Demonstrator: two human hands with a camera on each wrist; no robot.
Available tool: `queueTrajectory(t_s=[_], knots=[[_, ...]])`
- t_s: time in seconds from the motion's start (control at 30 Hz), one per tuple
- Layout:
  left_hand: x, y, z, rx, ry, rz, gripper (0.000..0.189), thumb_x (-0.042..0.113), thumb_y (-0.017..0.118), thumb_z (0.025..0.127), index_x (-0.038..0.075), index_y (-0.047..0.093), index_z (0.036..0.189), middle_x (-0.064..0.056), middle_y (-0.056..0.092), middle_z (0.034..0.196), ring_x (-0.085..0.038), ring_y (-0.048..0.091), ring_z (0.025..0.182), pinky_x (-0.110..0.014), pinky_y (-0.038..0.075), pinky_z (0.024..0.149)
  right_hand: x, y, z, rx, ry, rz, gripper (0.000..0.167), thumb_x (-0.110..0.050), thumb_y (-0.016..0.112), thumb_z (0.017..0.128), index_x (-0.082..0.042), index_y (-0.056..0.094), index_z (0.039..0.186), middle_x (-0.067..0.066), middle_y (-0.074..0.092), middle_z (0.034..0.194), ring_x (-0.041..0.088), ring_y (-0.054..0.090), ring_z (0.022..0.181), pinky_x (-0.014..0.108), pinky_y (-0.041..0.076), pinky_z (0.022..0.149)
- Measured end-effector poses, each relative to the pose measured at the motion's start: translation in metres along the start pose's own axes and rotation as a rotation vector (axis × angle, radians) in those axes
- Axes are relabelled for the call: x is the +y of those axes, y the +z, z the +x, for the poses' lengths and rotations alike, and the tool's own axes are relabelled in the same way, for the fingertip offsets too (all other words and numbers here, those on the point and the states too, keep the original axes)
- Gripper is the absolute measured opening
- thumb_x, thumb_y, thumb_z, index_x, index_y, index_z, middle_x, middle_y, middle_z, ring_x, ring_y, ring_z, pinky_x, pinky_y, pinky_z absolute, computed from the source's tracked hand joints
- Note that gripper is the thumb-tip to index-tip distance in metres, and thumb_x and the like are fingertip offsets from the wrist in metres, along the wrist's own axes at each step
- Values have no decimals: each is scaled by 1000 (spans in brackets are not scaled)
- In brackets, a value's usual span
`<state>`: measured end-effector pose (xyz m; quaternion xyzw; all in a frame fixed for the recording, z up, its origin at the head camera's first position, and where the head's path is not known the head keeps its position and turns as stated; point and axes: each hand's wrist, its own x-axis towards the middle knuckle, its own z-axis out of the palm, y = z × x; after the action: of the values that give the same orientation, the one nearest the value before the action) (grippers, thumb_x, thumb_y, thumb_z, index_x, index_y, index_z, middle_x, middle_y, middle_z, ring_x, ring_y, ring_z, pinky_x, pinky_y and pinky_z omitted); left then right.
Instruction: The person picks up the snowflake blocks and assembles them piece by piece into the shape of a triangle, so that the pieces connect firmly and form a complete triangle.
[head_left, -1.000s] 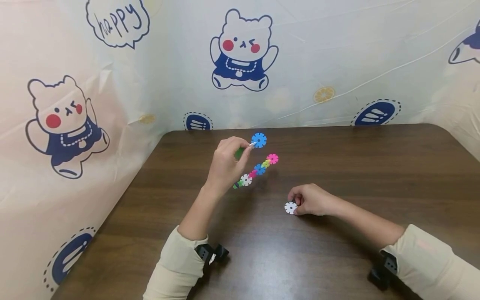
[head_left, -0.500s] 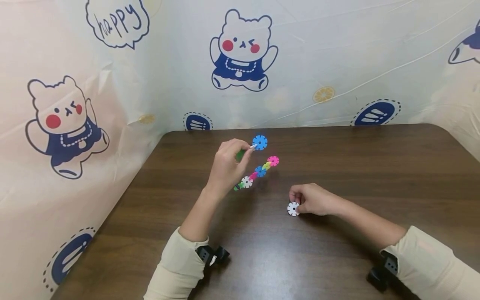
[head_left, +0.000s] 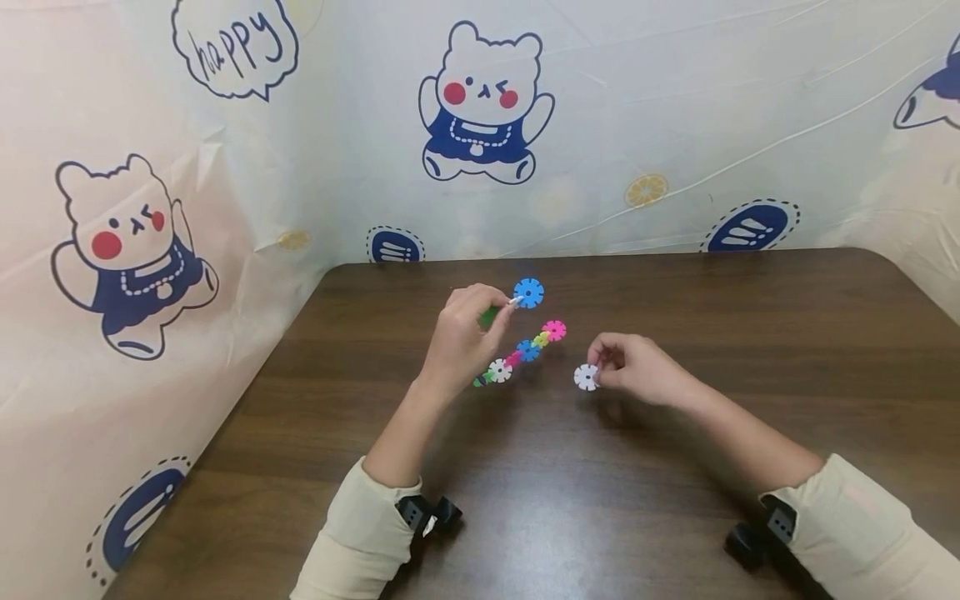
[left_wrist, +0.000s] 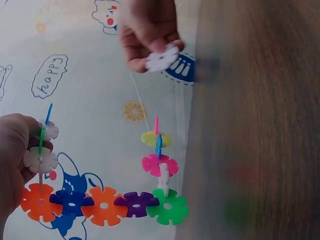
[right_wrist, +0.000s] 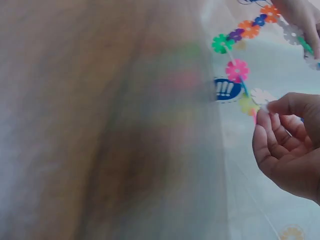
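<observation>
My left hand (head_left: 461, 346) pinches one arm of a chain of interlocking snowflake discs above the table. A blue disc (head_left: 528, 292) ends that arm, and a pink disc (head_left: 555, 330) ends the other. Between the arms, in the left wrist view, run orange, dark blue, purple and green discs (left_wrist: 167, 206); white discs (left_wrist: 40, 160) sit by the left fingers. Thumb and fingers of my right hand (head_left: 641, 369) pinch a loose white disc (head_left: 586, 377), apart from the chain and to the right of its pink end.
The brown wooden table (head_left: 600, 517) lies below both hands. Behind it hangs a pale printed curtain (head_left: 600, 100) with cartoon bears, meeting the table's back edge. A black wrist camera (head_left: 431, 513) is strapped at each sleeve.
My right hand has lifted the white disc upward, away from the near side, closer to the chain's level. The left hand and chain have shifted slightly right and down.
</observation>
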<state>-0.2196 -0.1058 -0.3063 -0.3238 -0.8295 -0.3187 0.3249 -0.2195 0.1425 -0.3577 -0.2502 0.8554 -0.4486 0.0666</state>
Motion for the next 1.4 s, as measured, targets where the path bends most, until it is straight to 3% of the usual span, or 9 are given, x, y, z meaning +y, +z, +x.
queueTrajectory(t_s=[0.27, 0.4, 0.63, 0.8, 1.07, 1.23, 1.4], knots=[[5, 4, 0, -31, 64, -14, 7, 3, 69, 82, -1, 65, 85, -8, 65, 83, -19, 57, 82, -29, 43, 84, -21, -13, 2, 212, 46, 134, 15, -2, 63, 85, 4, 56, 97, 15, 58, 89, 22, 54, 78, 23, 48, 66], [7, 6, 0, -47, 115, -2, 9, 3, 71, 80, -1, 65, 85, -8, 66, 84, -18, 58, 83, -28, 44, 84, -29, -17, 3, 310, 66, 240, 20, -7, 63, 87, 5, 54, 100, 13, 60, 89, 19, 57, 77, 23, 51, 71], [11, 9, 1, -77, 183, 4, 9, 3, 72, 79, -1, 65, 84, -8, 66, 83, -18, 59, 81, -28, 44, 84, -37, -21, 4, 434, -66, 371, 21, -6, 65, 86, 4, 53, 101, 1, 63, 85, 14, 58, 75, 19, 50, 71], [15, 9, 2, -124, 171, -42, 8, 3, 71, 79, 0, 65, 84, -7, 66, 84, -17, 59, 82, -27, 43, 84, -41, -23, 4, 457, -143, 326, 21, -5, 65, 85, 3, 56, 103, -2, 64, 84, 15, 55, 74, 18, 48, 65], [18, 8, 1, -178, 85, -99, 8, 5, 71, 80, 2, 66, 86, -4, 65, 86, -14, 57, 84, -23, 44, 81, -43, -23, 1, 439, -218, 229, 16, -3, 64, 86, 1, 62, 101, 3, 62, 87, 23, 53, 71, 20, 47, 61], [19, 7, 1, -180, 72, -120, 8, 5, 71, 81, 2, 66, 86, -4, 65, 86, -15, 57, 84, -23, 45, 80, -44, -20, 2, 433, -259, 236, 15, 1, 64, 84, 3, 62, 99, 2, 62, 87, 21, 54, 71, 20, 49, 63], [19, 7, 1, -149, 104, -145, 6, 2, 70, 80, 1, 64, 82, -5, 65, 82, -16, 57, 78, -25, 44, 78, -44, -15, 3, 456, -268, 238, 13, 1, 65, 84, 3, 62, 96, -2, 60, 84, 15, 52, 68, 18, 47, 60]])
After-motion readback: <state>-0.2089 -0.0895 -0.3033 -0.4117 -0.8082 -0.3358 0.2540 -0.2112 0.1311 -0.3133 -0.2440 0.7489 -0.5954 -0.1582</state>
